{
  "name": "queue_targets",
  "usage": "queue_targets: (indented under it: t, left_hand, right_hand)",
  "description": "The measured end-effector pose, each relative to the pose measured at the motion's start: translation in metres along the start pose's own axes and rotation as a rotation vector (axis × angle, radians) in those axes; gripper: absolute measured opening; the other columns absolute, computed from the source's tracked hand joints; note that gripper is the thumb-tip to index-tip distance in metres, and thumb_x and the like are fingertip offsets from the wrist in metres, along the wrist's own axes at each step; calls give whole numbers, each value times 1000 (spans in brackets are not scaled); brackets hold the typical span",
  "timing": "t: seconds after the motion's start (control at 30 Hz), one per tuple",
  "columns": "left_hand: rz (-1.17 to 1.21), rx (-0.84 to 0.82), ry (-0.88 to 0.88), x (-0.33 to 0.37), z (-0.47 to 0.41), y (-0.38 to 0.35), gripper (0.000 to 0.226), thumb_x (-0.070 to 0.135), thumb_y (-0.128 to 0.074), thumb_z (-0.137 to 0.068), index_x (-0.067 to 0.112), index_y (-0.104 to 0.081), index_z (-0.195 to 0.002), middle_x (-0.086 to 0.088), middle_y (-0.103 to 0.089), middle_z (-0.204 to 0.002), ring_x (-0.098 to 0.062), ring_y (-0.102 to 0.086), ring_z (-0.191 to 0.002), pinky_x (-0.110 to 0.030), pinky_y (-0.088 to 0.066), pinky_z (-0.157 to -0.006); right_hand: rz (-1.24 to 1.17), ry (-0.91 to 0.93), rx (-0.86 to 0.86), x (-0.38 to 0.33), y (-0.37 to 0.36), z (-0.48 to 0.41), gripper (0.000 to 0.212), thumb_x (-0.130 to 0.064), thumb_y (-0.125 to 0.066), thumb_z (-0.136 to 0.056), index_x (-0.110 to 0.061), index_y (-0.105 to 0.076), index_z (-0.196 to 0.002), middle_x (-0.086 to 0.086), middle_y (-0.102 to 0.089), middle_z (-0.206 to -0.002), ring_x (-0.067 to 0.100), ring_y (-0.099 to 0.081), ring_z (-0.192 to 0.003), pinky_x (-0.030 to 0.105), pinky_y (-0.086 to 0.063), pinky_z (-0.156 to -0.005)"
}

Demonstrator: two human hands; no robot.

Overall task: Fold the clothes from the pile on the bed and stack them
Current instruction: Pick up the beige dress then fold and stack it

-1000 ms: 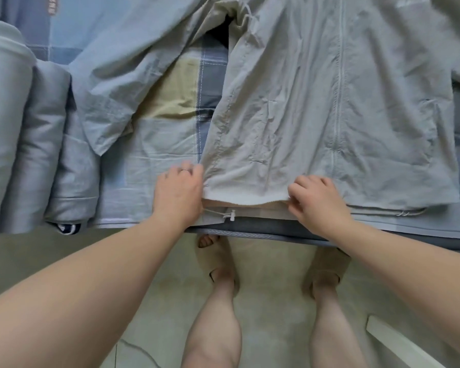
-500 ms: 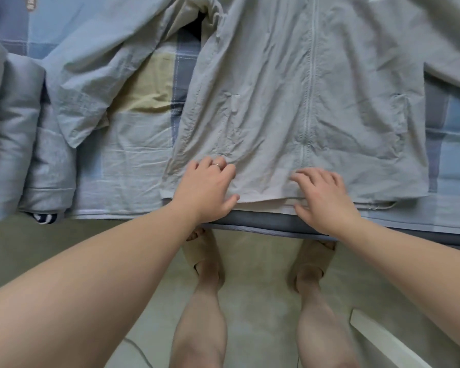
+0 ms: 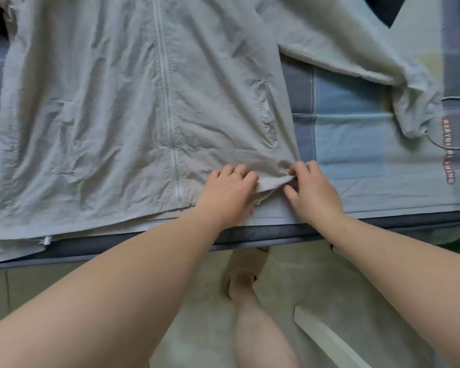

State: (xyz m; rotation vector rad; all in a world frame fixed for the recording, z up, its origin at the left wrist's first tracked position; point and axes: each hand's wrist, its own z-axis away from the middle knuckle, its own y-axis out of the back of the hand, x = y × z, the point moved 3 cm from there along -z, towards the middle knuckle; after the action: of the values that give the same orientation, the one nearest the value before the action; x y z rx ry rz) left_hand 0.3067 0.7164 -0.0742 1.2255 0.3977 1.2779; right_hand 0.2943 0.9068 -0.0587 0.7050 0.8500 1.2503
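Along the bed's (image 3: 356, 155) near edge, I have moved along the zip jacket's (image 3: 117, 115) hem to its right corner. My left grip (image 3: 228, 189) presses it flat and my right grip (image 3: 313, 189) pinches it, probably smoothing it before a fold.

Head camera looks steeply down, close over the bed (image 3: 356, 144) edge.

Soft even light, slight overall blur, edges seemingly bowed
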Motion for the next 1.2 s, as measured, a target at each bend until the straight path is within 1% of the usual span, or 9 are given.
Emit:
queue_targets:
  t: [0.1, 0.27, 0.4, 0.5, 0.6, 0.7, 0.83, 0.97, 1.2]
  left_hand:
    - [20, 36, 45, 20, -23, -3, 37, 50, -61, -89, 22, -53, -112, -3, -56, -115, -31, -51, -106, -39, -33, -77]
    - [343, -11, 115, 21, -40, 9, 23, 46, -56, -98, 28, -53, -84, 6, -54, -82, -29, -58, -90, -34, -36, -66]
    - [447, -56, 150, 12, -37, 37, 20, 29, -47, -105, 18, -48, -88, -2, -54, -78, -35, -58, -83, -38, -35, -64]
    - [500, -29, 186, 6, -31, 54, 24, 37, -45, -102, 14, -42, -96, -7, -57, -79, -36, -58, -78, -41, -38, -64]
    - [528, 37, 205, 1, -28, 60, 22, 30, -42, -105, 9, -44, -101, -13, -60, -81, -36, -57, -77, -43, -41, -65]
    - [490, 8, 183, 0, -28, 59, 16, 26, -42, -106, 12, -42, -98, -13, -57, -79, -33, -51, -73, -41, -36, -61]
    - [403, -110, 132, 8, -29, 51, 18, 27, -40, -106, 10, -42, -99, -12, -54, -82, -35, -53, -76, -45, -45, -67]
    - [308, -182, 37, 23, -31, 42, 15, 28, -43, -101, 19, -37, -91, -3, -46, -96, -35, -57, -87, -46, -50, -74]
    - [152, -318, 101, 46, -37, 29, 18, 29, -46, -99, 14, -38, -93, -1, -44, -75, -29, -48, -70, -37, -36, -60]
  right_hand:
    - [-332, 7, 25, 9, 2, -11, 6, -18, -60, -94, -15, -55, -96, 3, -47, -100, 25, -50, -88, 34, -36, -73]
    - [-696, -152, 75, 16, 10, -12, 24, -13, -67, -88, -20, -48, -75, 4, -56, -94, 17, -53, -77, 16, -39, -69]
    - [-927, -265, 64, 1, 16, -11, 32, -8, -61, -89, -19, -39, -69, -1, -57, -79, 17, -51, -71, 30, -39, -65]
    - [-799, -201, 121, -9, 30, -13, 26, -5, -55, -88, -18, -38, -75, -4, -41, -70, 14, -37, -64, 31, -29, -59]
    - [-534, -56, 62, -15, 36, -16, 25, -1, -60, -84, -15, -44, -98, 0, -49, -92, 22, -46, -82, 34, -33, -68]
    - [-363, -79, 116, -9, 42, -16, 35, 4, -57, -80, -15, -45, -106, 4, -48, -108, 29, -49, -93, 36, -37, -72]
    - [-301, -45, 94, -2, 52, -10, 47, 7, -51, -76, -17, -46, -117, 5, -50, -119, 33, -54, -101, 44, -48, -79]
    - [-133, 5, -28, 6, 54, 4, 49, -5, -52, -82, -22, -44, -126, 0, -64, -122, 33, -58, -106, 41, -45, -87]
    - [-55, 54, -81, 28, 39, 14, 44, 0, -46, -84, -20, -47, -123, 4, -63, -121, 36, -58, -100, 39, -40, -72]
